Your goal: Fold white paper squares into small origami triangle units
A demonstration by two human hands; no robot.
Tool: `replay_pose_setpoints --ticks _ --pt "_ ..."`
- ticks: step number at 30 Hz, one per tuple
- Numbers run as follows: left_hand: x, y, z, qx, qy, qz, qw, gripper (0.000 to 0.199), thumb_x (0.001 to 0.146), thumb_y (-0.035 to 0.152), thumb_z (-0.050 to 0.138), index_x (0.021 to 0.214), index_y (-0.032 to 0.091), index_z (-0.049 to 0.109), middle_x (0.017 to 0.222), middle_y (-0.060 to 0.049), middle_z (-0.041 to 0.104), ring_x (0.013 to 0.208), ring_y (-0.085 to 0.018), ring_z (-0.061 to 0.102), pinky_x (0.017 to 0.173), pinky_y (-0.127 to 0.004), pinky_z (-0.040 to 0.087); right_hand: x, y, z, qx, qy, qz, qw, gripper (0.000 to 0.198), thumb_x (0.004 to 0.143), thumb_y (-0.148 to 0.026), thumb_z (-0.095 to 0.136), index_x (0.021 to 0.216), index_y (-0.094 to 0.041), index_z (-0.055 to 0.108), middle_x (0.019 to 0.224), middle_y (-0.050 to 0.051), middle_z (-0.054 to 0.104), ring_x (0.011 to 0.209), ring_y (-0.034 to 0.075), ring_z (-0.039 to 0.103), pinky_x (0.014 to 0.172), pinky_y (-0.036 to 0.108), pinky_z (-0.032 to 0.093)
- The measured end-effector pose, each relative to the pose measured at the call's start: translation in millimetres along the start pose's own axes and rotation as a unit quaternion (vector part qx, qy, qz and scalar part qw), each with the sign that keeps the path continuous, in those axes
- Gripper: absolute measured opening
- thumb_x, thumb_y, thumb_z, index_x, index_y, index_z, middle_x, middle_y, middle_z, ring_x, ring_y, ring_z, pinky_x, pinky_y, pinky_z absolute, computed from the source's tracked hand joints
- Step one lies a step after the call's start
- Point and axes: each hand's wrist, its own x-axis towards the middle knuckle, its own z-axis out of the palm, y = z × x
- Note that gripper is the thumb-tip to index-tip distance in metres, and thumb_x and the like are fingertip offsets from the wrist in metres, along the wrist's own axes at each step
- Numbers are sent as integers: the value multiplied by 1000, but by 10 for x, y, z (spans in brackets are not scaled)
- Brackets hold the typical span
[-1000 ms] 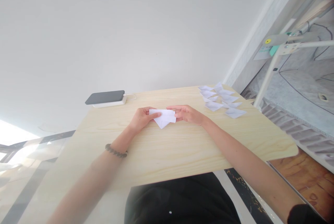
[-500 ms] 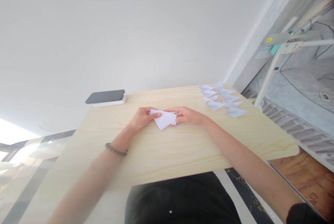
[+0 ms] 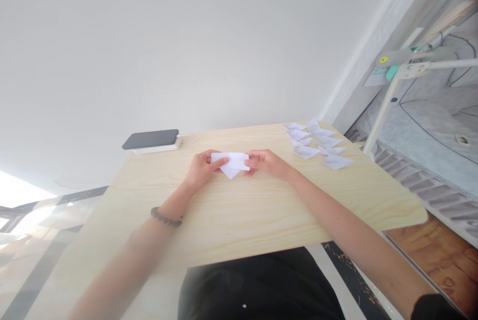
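Between my hands is a folded white paper point(image 3: 232, 161), with a straight top edge and a point facing down toward me. My left hand point(image 3: 203, 166) pinches its left side, thumb lying across the front and fingers behind. On the opposite side, my right hand point(image 3: 266, 163) is closed on the right end, thumb in front. The fingers behind the paper are partly hidden. Several folded white paper boats point(image 3: 306, 152) stand in two rough rows at the table's far right, apart from my hands.
The light wooden table point(image 3: 224, 215) stands against a white wall point(image 3: 209, 51). At its back left a dark phone point(image 3: 151, 139) lies on a white block, with a white cable point(image 3: 188, 136) attached. A white metal frame point(image 3: 384, 106) rises past the right edge.
The paper has levelled, and its right end now shows a flat, straight-edged flap. My right hand has shifted its grip, with the thumb now on the paper's front.
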Motion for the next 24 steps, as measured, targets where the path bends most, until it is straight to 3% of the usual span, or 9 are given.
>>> replay_pose_setpoints --ticks 4,8,10,13,16,19,24 --pt "-7 -10 16 39 -10 15 999 37 64 44 66 85 13 61 78 -5 65 72 -17 59 64 -29 50 53 101 31 -45 66 -13 997 28 69 -37 62 82 -13 59 74 4 65 64 14 62 57 27 52" --pt "-4 -14 8 101 -18 46 994 35 70 46 59 81 13 63 75 -5 64 61 -13 57 59 -26 46 57 124 31 -72 118 -48 989 28 72 -39 58 84 -14 59 76 5 64 65 15 63 60 28 52" --pt "-6 1 -6 123 -15 70 990 35 72 47 57 80 14 64 74 -5 64 60 -13 56 61 -26 46 41 102 32 -121 163 -86 975 26 75 -38 55 86 -15 59 77 4 64 67 15 63 64 29 52" --pt "-14 38 -41 170 2 130 977 32 73 44 56 86 17 65 87 -7 65 78 -17 59 71 -28 46 22 75 26 -230 202 -155 939 19 77 -33 52 86 -18 61 82 3 64 75 15 62 70 28 50" --pt "-9 42 -91 252 -7 199 947 27 78 39 50 92 21 65 98 -7 63 92 -19 56 83 -30 43 23 89 -2 -326 179 -206 905 16 78 -22 48 87 -20 62 94 3 63 86 15 58 77 29 47" --pt "10 -12 -135 331 -66 230 913 26 81 34 46 95 24 65 101 -5 61 92 -18 56 86 -31 41 31 122 -49 -431 143 -202 867 18 76 -14 48 84 -20 63 99 4 61 94 17 54 84 33 42" --pt "29 -85 -153 414 -106 228 875 24 80 35 47 93 28 67 98 -6 58 91 -19 53 79 -31 41 21 131 -108 -522 127 -169 826 14 76 -26 56 78 -20 68 91 7 57 90 20 50 82 36 39"
